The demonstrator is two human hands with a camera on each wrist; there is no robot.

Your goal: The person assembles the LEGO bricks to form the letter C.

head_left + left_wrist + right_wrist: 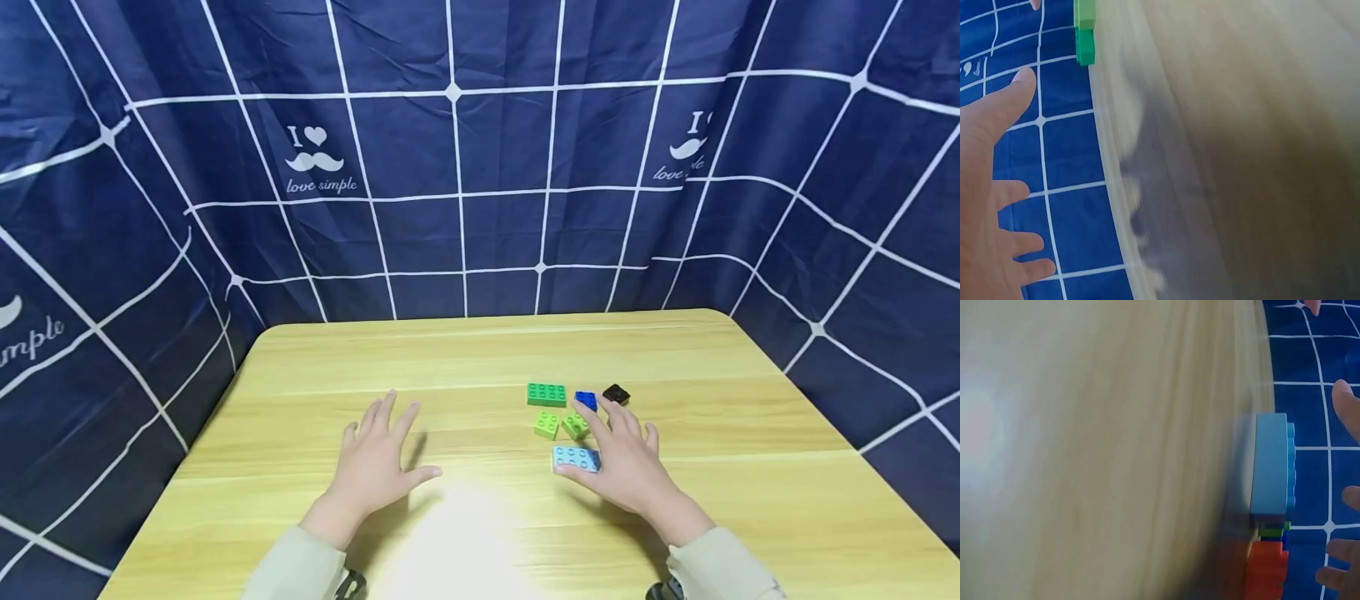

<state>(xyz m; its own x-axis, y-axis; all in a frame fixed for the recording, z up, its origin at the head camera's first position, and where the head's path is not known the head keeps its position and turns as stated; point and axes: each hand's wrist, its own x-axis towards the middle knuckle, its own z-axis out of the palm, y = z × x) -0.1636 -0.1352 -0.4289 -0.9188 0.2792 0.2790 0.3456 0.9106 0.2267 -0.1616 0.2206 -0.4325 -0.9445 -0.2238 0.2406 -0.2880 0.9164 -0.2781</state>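
Note:
Fingers spread, my left hand (375,462) hovers over the left half of the table and holds nothing. My right hand (630,462) is also spread, above a group of toy building bricks. Nearest to it is a light blue brick (573,457), partly covered by the thumb in the head view; whether they touch cannot be told there. Beyond lie two lime bricks (547,426), a green brick (547,395), a small blue brick (587,400) and a black brick (617,394). An orange-red brick (1265,572) shows in the right wrist view; the right hand hides it from the head view.
The wooden table (300,367) has rounded far corners. Dark blue curtains (495,233) with white grid lines hang behind it and on both sides. Bright glare lies on the tabletop at the near middle. A dark band sits at each wrist.

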